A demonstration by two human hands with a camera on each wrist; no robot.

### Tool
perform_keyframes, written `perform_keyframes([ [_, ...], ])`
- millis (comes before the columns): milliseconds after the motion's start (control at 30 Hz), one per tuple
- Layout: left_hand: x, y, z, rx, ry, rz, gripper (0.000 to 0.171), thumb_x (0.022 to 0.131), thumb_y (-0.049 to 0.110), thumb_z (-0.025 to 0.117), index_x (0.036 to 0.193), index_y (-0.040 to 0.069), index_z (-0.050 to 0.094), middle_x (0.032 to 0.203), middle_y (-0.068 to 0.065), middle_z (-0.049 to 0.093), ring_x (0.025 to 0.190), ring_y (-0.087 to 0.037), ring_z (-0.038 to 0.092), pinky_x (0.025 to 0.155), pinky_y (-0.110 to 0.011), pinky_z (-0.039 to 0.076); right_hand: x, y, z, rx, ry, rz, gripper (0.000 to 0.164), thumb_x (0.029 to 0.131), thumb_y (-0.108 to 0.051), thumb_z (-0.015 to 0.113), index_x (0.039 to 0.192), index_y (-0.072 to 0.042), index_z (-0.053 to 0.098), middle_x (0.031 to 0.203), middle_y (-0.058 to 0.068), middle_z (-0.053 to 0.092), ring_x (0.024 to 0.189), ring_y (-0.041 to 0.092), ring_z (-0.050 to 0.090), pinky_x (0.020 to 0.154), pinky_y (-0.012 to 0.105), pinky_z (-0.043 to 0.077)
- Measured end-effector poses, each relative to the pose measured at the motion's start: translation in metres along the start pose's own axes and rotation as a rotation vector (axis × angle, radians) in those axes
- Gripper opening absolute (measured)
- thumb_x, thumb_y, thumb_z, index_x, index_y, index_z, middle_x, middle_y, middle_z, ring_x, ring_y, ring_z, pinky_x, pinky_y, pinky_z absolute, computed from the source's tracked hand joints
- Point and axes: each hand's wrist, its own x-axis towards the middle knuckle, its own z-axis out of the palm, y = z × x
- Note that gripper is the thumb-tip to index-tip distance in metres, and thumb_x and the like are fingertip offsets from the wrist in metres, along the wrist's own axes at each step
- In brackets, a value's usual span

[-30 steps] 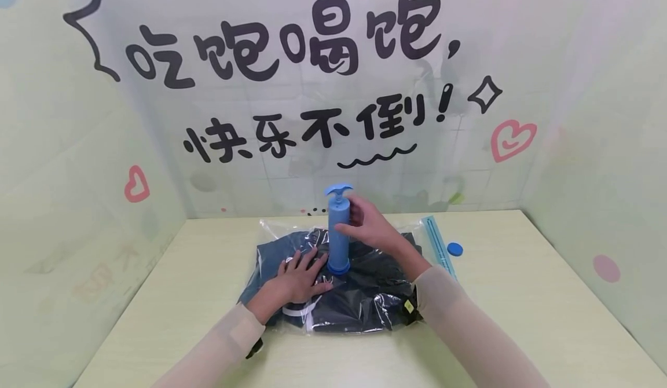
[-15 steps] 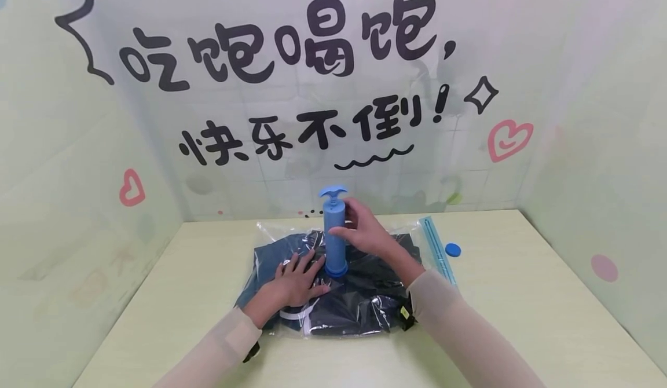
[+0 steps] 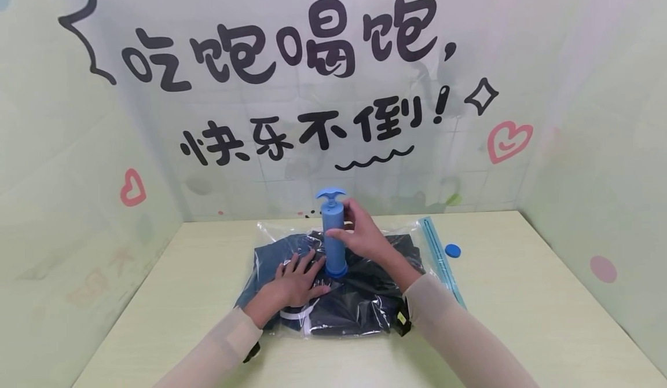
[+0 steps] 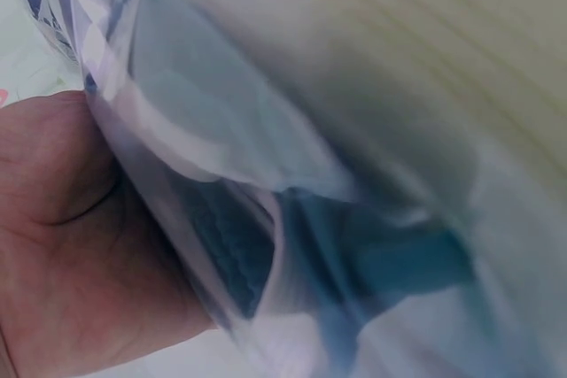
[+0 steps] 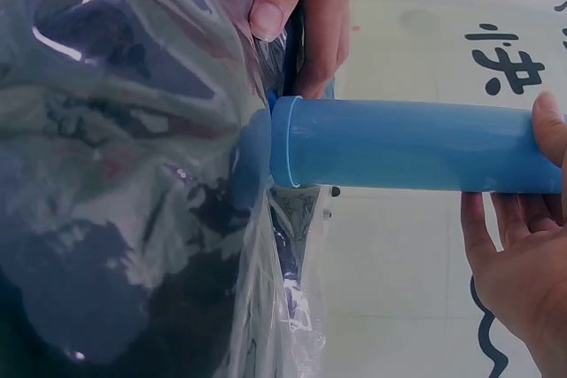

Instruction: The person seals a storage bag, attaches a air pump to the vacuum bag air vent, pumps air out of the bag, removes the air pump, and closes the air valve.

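Note:
A blue hand pump [image 3: 335, 249] stands nearly upright on a clear plastic storage bag [image 3: 354, 318] of dark folded clothes. My right hand [image 3: 362, 234] holds the pump's upper barrel, thumb on the near side and fingers behind it. The T-shaped handle above stays untouched. Beside the pump's base, my left hand [image 3: 294, 284] rests on the bag with its fingers spread. In the right wrist view the pump's collar [image 5: 288, 142] meets the bag's surface; whatever lies under it is hidden. Only the palm side of the left hand [image 4: 80, 245] shows in the left wrist view, against the plastic.
A round blue cap [image 3: 453, 251] lies on the pale table [image 3: 521, 295] right of the bag. The bag's teal zip strip [image 3: 442, 260] runs along its right side. Printed walls stand at the back and both sides.
The pump's upper end has leaned slightly to the left with my right hand, and the right forearm has shifted a little. My left hand stays in place on the bag.

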Motion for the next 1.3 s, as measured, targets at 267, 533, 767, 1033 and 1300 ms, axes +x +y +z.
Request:
perform_keyframes([
  [267,-0.011,0.008,-0.033,-0.051,-0.014,0.038,0.080,0.097,0.055,0.063,0.159,0.013,0.033,0.162,-0.018,0.024,0.143,-0.052,0.024,0.108,-0.071,0.024,0.004,0.004,0.000,0.012,-0.001,0.004,0.050,0.095,-0.005,0.073,0.134,0.003,0.044,0.128,0.017,0.058,0.116,0.032,0.062,0.095,0.049,0.051],
  [533,0.008,0.014,-0.060,-0.722,0.269,0.228,0.092,0.084,0.029,0.085,0.152,-0.001,0.031,0.141,-0.026,0.049,0.127,-0.041,0.052,0.100,-0.057,0.044,0.008,-0.003,-0.004,-0.062,-0.050,-0.021,0.052,0.095,-0.008,0.074,0.135,0.003,0.044,0.128,0.019,0.057,0.115,0.036,0.062,0.092,0.048,0.052],
  [767,0.037,0.034,-0.060,-1.105,0.406,0.296,0.051,0.091,0.012,0.075,0.135,-0.002,0.054,0.119,-0.017,0.064,0.105,-0.031,0.062,0.090,-0.049,0.050,0.021,-0.031,-0.026,-0.306,-0.081,0.013,0.060,0.092,-0.027,0.080,0.138,-0.001,0.050,0.120,0.014,0.061,0.100,0.028,0.063,0.082,0.041,0.054],
  [1033,0.047,0.042,-0.046,-1.104,0.415,0.310,0.033,0.094,0.012,0.070,0.121,-0.002,0.058,0.107,-0.010,0.062,0.093,-0.027,0.059,0.084,-0.048,0.048,0.044,-0.063,-0.034,-0.711,-0.073,-0.190,0.028,0.100,-0.036,0.067,0.091,-0.010,0.061,0.068,0.001,0.049,0.060,0.018,0.048,0.057,0.034,0.041],
  [1300,0.045,0.042,-0.039,-1.182,0.402,0.327,0.022,0.092,0.014,0.071,0.107,0.004,0.058,0.096,-0.006,0.061,0.086,-0.024,0.057,0.082,-0.044,0.048,0.048,-0.060,-0.023,-0.900,-0.098,-0.249,0.033,0.098,-0.011,0.058,0.071,-0.015,0.040,0.060,-0.004,0.024,0.050,0.014,0.022,0.048,0.030,0.022],
])
